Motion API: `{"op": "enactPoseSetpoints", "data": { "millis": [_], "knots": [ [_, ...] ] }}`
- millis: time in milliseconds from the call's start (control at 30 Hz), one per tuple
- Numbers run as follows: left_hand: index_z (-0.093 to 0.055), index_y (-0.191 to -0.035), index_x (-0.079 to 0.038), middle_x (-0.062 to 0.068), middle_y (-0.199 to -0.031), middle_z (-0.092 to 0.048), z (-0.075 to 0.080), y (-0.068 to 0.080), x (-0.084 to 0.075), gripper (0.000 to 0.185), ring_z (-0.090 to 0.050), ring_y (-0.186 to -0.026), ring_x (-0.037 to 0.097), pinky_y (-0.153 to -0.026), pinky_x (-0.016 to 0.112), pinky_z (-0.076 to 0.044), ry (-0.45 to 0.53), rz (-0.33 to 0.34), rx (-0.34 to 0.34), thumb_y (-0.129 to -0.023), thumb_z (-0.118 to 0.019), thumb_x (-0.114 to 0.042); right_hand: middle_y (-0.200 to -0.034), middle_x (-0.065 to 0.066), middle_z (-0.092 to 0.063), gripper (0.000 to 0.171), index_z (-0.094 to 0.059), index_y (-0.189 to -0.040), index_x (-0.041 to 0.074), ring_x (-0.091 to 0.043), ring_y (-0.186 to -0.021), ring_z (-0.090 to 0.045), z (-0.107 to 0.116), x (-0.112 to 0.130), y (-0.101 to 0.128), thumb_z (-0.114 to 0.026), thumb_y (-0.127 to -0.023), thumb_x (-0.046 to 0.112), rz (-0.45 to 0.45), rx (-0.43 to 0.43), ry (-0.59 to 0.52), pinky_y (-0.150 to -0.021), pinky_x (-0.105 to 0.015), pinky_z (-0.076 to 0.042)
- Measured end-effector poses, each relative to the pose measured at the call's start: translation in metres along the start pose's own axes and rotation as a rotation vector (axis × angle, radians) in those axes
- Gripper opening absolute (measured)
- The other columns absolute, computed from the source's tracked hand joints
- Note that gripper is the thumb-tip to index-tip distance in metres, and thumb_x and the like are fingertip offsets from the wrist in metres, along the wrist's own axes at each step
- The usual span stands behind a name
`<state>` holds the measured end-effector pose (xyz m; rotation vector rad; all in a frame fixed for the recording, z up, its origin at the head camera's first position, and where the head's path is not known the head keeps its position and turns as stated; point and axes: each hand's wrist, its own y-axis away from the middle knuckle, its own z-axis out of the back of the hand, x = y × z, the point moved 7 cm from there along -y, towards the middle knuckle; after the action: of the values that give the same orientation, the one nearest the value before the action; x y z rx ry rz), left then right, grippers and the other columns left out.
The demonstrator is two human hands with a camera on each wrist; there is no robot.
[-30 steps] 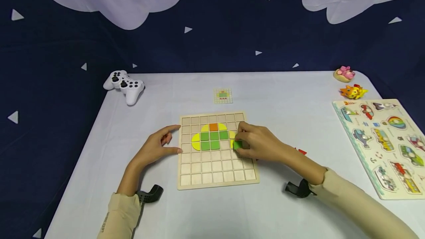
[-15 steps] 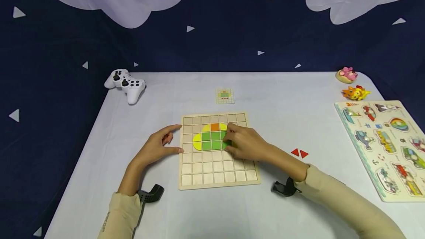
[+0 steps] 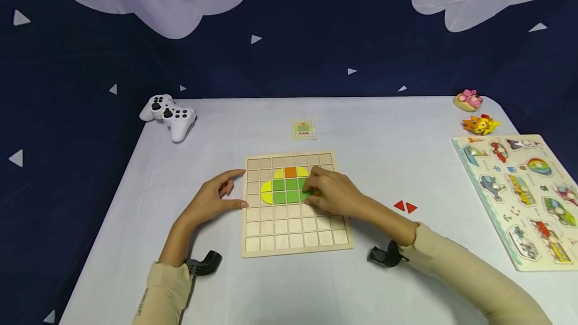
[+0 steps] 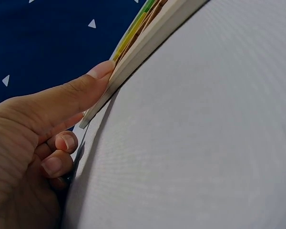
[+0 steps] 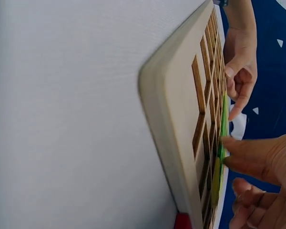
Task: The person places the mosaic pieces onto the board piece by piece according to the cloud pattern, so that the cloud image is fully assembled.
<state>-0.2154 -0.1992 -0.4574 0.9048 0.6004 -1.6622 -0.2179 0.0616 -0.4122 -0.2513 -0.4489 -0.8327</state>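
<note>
A wooden grid board (image 3: 295, 226) lies on the white table. In its cells are green square tiles (image 3: 280, 197), an orange square (image 3: 290, 172) and yellow rounded pieces (image 3: 267, 193). My left hand (image 3: 207, 195) touches the board's left edge with thumb and index finger spread; its other fingers curl inward. My right hand (image 3: 334, 192) pinches a green square tile (image 3: 306, 195) at the right end of the green rows, mostly covered by the fingers. In the right wrist view, thumb and fingertip meet right at the green piece (image 5: 221, 149), close on the board.
Two red triangles (image 3: 405, 206) lie right of the board. Behind it is a small pattern card (image 3: 304, 130). A white game controller (image 3: 169, 117) sits back left. On the right are a picture puzzle board (image 3: 519, 199) and two small toy figures (image 3: 480, 124).
My right hand has moved left with the green tile, from the board's right side to the end of the green rows, uncovering the red triangles. The left hand stays at the edge.
</note>
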Motion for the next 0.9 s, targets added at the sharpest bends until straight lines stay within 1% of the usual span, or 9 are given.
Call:
{"op": "enactPoseSetpoints", "data": {
  "millis": [100,200,367,500,633,800,900],
  "knots": [
    [-0.054,-0.140,-0.006,0.002,-0.079,-0.040,0.000,0.000,0.001,0.077,-0.039,-0.073,0.013,-0.073,0.029,-0.034,0.000,-0.001,0.000,-0.073,-0.089,-0.022,-0.090,0.000,-0.058,0.024,-0.077,-0.101,0.011,-0.008,-0.069,-0.048,0.008,0.002,0.006,-0.081,-0.083,0.026,0.013,-0.032,-0.001,-0.062,-0.025,-0.044],
    [-0.054,-0.139,-0.006,0.002,-0.079,-0.040,-0.001,0.000,0.002,0.076,-0.039,-0.073,0.013,-0.074,0.029,-0.034,0.001,-0.003,-0.001,-0.073,-0.089,-0.022,-0.089,-0.001,-0.058,0.025,-0.076,-0.103,0.009,-0.007,-0.068,-0.049,0.019,-0.001,0.016,-0.081,-0.083,0.023,0.022,-0.068,-0.003,-0.062,-0.025,-0.043],
    [-0.054,-0.139,-0.005,0.001,-0.078,-0.040,0.000,-0.001,0.002,0.076,-0.039,-0.073,0.013,-0.073,0.028,-0.034,-0.003,-0.008,-0.005,-0.073,-0.089,-0.021,-0.092,-0.001,-0.058,0.022,-0.076,-0.104,0.008,-0.011,-0.069,-0.052,0.030,-0.014,0.040,-0.078,-0.084,0.014,-0.015,-0.091,0.041,-0.062,-0.026,-0.043],
    [-0.054,-0.139,-0.005,0.002,-0.080,-0.040,0.000,-0.001,0.001,0.076,-0.039,-0.073,0.013,-0.072,0.028,-0.033,-0.004,-0.007,0.000,-0.073,-0.089,-0.021,-0.093,0.001,-0.058,0.020,-0.077,-0.103,0.009,-0.012,-0.072,-0.052,0.031,-0.025,0.060,-0.077,-0.083,0.010,-0.052,-0.097,0.075,-0.062,-0.025,-0.042],
    [-0.053,-0.140,-0.005,0.003,-0.081,-0.041,0.000,0.000,0.001,0.076,-0.038,-0.074,0.014,-0.073,0.029,-0.033,0.002,0.002,0.007,-0.074,-0.088,-0.022,-0.091,0.003,-0.056,0.020,-0.077,-0.102,0.010,-0.010,-0.073,-0.052,0.029,-0.032,0.076,-0.077,-0.081,0.008,-0.057,-0.098,0.080,-0.062,-0.025,-0.044],
    [-0.053,-0.140,-0.005,0.004,-0.081,-0.041,0.000,0.000,-0.001,0.077,-0.038,-0.075,0.014,-0.074,0.029,-0.033,0.015,0.006,0.007,-0.073,-0.089,-0.022,-0.091,0.006,-0.055,0.022,-0.076,-0.100,0.010,-0.007,-0.073,-0.052,0.024,-0.037,0.087,-0.076,-0.079,0.004,-0.078,-0.087,0.067,-0.062,-0.025,-0.043],
    [-0.053,-0.140,-0.005,0.004,-0.081,-0.041,-0.001,0.001,-0.001,0.078,-0.038,-0.074,0.014,-0.073,0.029,-0.033,0.027,0.006,0.007,-0.073,-0.089,-0.021,-0.090,0.007,-0.054,0.019,-0.076,-0.098,0.011,-0.007,-0.073,-0.052,0.021,-0.038,0.089,-0.078,-0.079,0.007,-0.095,-0.087,0.062,-0.061,-0.024,-0.042]
  ]
}}
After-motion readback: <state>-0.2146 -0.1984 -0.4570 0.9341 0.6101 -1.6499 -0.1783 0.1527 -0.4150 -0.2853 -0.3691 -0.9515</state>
